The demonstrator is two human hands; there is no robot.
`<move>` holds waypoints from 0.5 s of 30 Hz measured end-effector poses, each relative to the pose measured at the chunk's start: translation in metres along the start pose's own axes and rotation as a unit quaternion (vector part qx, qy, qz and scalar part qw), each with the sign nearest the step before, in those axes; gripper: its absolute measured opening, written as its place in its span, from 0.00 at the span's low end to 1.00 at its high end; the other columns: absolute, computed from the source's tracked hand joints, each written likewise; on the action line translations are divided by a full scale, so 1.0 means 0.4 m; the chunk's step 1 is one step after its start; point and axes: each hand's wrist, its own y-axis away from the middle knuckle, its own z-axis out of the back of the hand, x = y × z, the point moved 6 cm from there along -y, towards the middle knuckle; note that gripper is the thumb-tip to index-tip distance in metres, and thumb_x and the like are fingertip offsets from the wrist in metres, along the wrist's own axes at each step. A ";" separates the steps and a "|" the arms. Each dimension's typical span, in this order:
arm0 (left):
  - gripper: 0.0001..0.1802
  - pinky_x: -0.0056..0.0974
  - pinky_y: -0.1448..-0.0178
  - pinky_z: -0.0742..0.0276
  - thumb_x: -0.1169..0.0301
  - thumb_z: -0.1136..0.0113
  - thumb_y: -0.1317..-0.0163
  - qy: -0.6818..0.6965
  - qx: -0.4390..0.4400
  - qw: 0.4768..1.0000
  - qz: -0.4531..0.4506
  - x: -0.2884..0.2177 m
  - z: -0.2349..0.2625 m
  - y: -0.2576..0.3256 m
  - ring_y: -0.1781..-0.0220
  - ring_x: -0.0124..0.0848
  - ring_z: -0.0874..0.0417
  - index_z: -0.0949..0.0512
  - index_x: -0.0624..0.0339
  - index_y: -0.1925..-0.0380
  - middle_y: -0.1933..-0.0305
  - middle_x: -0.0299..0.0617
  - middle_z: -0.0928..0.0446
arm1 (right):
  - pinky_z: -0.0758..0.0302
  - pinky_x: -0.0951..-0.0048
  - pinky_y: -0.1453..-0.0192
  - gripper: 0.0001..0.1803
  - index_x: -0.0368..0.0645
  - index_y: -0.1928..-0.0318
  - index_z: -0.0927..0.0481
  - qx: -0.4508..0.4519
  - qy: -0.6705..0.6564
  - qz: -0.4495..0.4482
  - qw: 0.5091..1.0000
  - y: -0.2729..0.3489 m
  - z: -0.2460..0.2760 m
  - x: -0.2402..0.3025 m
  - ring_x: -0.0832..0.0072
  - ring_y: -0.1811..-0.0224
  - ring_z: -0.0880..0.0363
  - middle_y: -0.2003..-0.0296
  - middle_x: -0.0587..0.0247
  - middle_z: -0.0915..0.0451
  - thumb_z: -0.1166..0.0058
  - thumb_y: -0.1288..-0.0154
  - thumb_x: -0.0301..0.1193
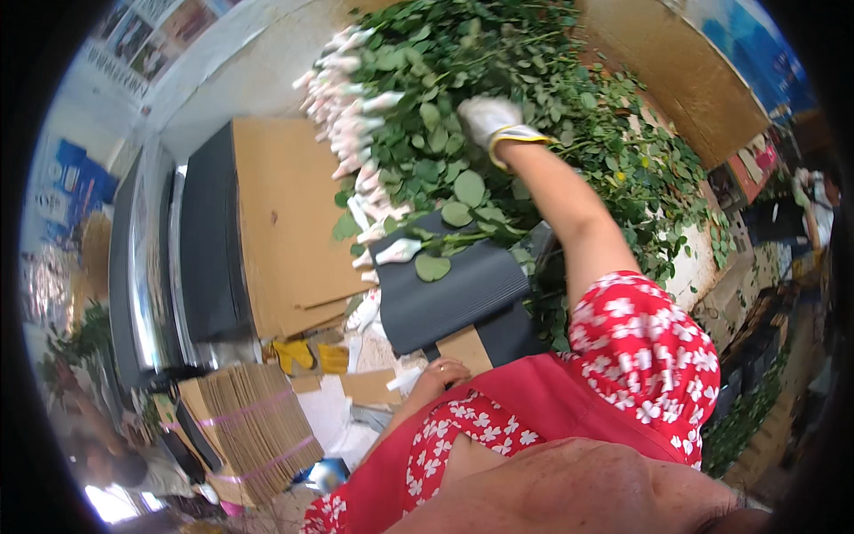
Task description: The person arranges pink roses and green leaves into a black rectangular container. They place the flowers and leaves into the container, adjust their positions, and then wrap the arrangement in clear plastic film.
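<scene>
Gloved right hand (492, 120) is extended over piled leafy stems (436, 76); one white-wrapped bud (398, 251) is laid on a dark corrugated sheet (449, 298). Left hand (442, 375) is held near the apron (534, 392) — neither grip can be told.

Pale wall (111, 147) with blue poster (67, 191) at left, brown panel (680, 80) upper right, bright light (111, 504) lower left

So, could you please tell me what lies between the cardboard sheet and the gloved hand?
Pale wrapped flower heads and green leaves lie between them, in the head view.
</scene>
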 end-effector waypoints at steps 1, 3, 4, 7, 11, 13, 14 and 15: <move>0.09 0.42 0.40 0.25 0.73 0.34 0.46 0.016 -0.003 1.000 -0.019 -0.031 0.017 -0.011 0.48 0.41 0.19 0.16 0.60 0.63 0.58 0.42 0.16 | 0.17 0.57 0.52 0.13 0.47 0.55 0.17 -0.071 -0.008 0.015 0.997 0.054 0.077 0.019 0.58 0.51 0.16 0.53 0.58 0.16 0.50 0.38 0.25; 0.08 0.41 0.43 0.24 0.75 0.33 0.46 0.030 -0.018 0.999 -0.020 -0.043 0.017 -0.022 0.49 0.41 0.19 0.16 0.62 0.65 0.59 0.43 0.16 | 0.18 0.56 0.53 0.13 0.47 0.54 0.17 -0.146 0.005 0.024 0.989 0.115 0.142 -0.032 0.57 0.52 0.16 0.54 0.57 0.16 0.50 0.38 0.25; 0.07 0.41 0.43 0.23 0.76 0.33 0.46 0.034 -0.028 0.999 -0.015 -0.050 0.017 -0.023 0.49 0.41 0.19 0.17 0.62 0.66 0.59 0.43 0.16 | 0.18 0.56 0.54 0.14 0.47 0.54 0.17 -0.145 0.027 0.024 0.989 0.128 0.148 -0.068 0.56 0.53 0.16 0.55 0.56 0.16 0.51 0.38 0.25; 0.06 0.41 0.44 0.23 0.77 0.35 0.45 0.015 -0.045 0.999 -0.009 -0.056 0.014 -0.022 0.50 0.42 0.19 0.17 0.62 0.66 0.60 0.43 0.16 | 0.19 0.56 0.53 0.13 0.47 0.53 0.18 -0.031 0.081 0.006 0.996 0.147 0.166 -0.148 0.55 0.53 0.16 0.56 0.54 0.16 0.51 0.37 0.26; 0.06 0.42 0.45 0.23 0.78 0.37 0.45 -0.043 -0.064 0.997 -0.025 -0.060 0.027 -0.027 0.51 0.41 0.19 0.16 0.61 0.67 0.61 0.42 0.16 | 0.19 0.54 0.52 0.13 0.46 0.53 0.18 -0.068 0.084 -0.004 0.994 0.187 0.231 -0.145 0.54 0.53 0.16 0.56 0.54 0.16 0.51 0.36 0.29; 0.06 0.42 0.45 0.23 0.78 0.38 0.45 -0.040 -0.061 0.997 -0.027 -0.058 0.025 -0.019 0.51 0.41 0.19 0.16 0.61 0.67 0.61 0.42 0.16 | 0.19 0.55 0.51 0.16 0.47 0.48 0.20 -0.104 0.072 -0.002 0.992 0.246 0.303 -0.119 0.54 0.53 0.17 0.53 0.54 0.18 0.51 0.36 0.27; 0.06 0.42 0.45 0.23 0.78 0.38 0.45 -0.033 -0.061 0.997 -0.029 -0.050 0.012 -0.018 0.51 0.41 0.19 0.16 0.61 0.67 0.61 0.42 0.16 | 0.19 0.55 0.51 0.18 0.47 0.46 0.22 -0.161 0.052 0.017 0.985 0.291 0.343 -0.102 0.54 0.53 0.17 0.51 0.54 0.18 0.51 0.36 0.26; 0.06 0.41 0.44 0.24 0.77 0.39 0.44 -0.059 -0.054 0.996 -0.046 -0.040 0.014 -0.027 0.50 0.41 0.19 0.16 0.60 0.66 0.61 0.41 0.16 | 0.19 0.55 0.51 0.21 0.51 0.43 0.24 -0.135 0.062 0.012 0.989 0.295 0.360 -0.118 0.54 0.52 0.17 0.48 0.54 0.20 0.51 0.36 0.24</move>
